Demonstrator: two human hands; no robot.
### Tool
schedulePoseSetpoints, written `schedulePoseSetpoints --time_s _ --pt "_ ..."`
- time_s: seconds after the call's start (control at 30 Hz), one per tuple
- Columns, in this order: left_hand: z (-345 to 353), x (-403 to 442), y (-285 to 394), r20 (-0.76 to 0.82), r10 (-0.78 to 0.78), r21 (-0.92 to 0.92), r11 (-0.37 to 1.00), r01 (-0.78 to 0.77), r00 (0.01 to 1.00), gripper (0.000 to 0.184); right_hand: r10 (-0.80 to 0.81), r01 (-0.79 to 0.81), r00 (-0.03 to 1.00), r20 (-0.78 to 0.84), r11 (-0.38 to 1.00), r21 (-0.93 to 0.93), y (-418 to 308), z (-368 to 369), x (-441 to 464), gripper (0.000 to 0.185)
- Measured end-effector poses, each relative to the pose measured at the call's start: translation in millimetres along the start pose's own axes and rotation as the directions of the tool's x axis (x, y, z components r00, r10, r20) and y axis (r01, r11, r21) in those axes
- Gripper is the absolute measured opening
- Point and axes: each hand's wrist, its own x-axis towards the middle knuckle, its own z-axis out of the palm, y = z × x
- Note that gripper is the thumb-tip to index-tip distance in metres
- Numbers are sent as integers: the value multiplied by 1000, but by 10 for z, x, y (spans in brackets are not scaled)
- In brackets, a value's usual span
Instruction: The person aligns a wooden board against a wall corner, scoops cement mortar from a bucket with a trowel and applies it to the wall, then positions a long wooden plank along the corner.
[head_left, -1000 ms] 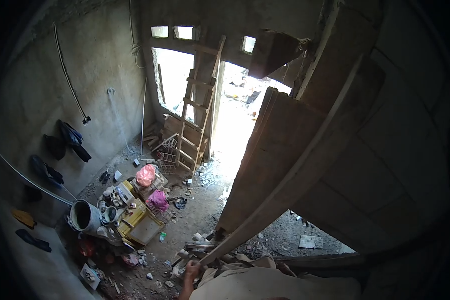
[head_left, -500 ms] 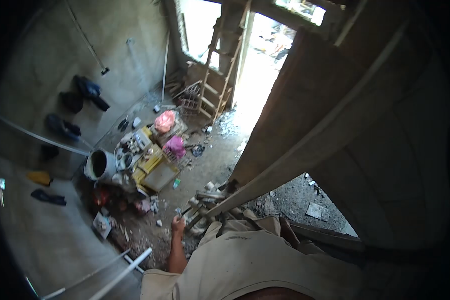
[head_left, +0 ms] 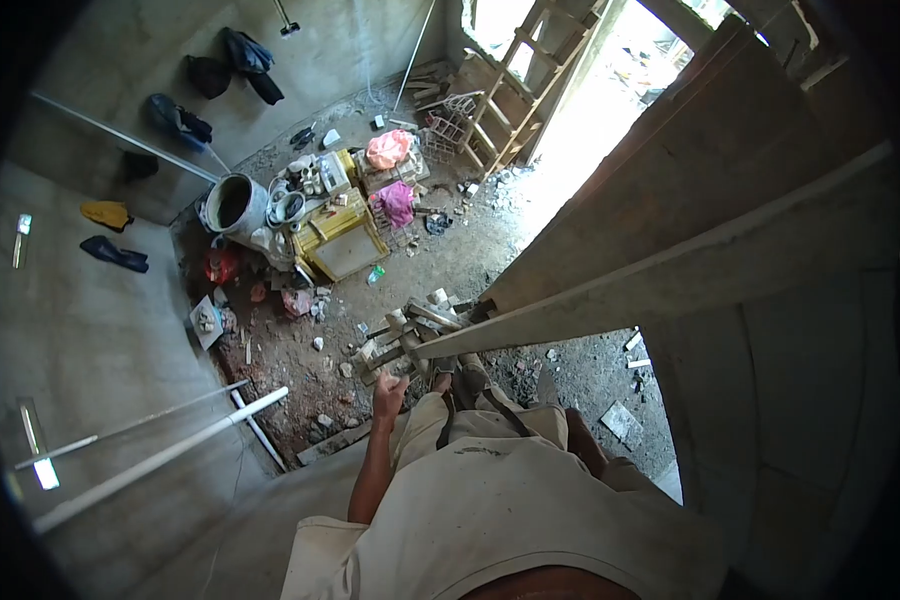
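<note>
My left hand [head_left: 390, 396] is low in the head view, left of my legs, with its fingers curled in. Whatever it may hold is too small to make out. Just beyond it lies a heap of wood pieces [head_left: 410, 335] near my feet. The lower end of a long pale beam [head_left: 610, 298] comes down beside the heap and slopes up to the right. My right hand does not show; a bit of bare skin appears at the right edge of my shirt [head_left: 510, 490].
A bucket [head_left: 236, 204], a yellow box [head_left: 342, 240] and pink bags stand on the rubble-strewn floor. A wooden ladder [head_left: 515, 95] leans by the bright doorway. White pipes [head_left: 170, 455] cross the lower left. A large slanted panel [head_left: 670, 170] rises at right.
The view has tilted down and turned, so the room's objects sit higher and my legs and feet show. My left hand has come away from the beam's lower end.
</note>
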Motion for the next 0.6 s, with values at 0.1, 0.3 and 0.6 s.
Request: schedulePoseSetpoints --time_s 0.1,0.3,0.6 --pt "442 -265 644 22 327 -187 930 -317 945 78 -37 37 999 3 997 -61 214 156 -53 62" --pt "1403 -1105 2274 197 818 186 510 -840 540 96 -61 61 998 8 951 -303 472 -200 -216 30" --pt "1682 -1151 2603 264 822 233 453 -861 504 90 -54 50 999 -7 955 -293 682 410 -415 15"
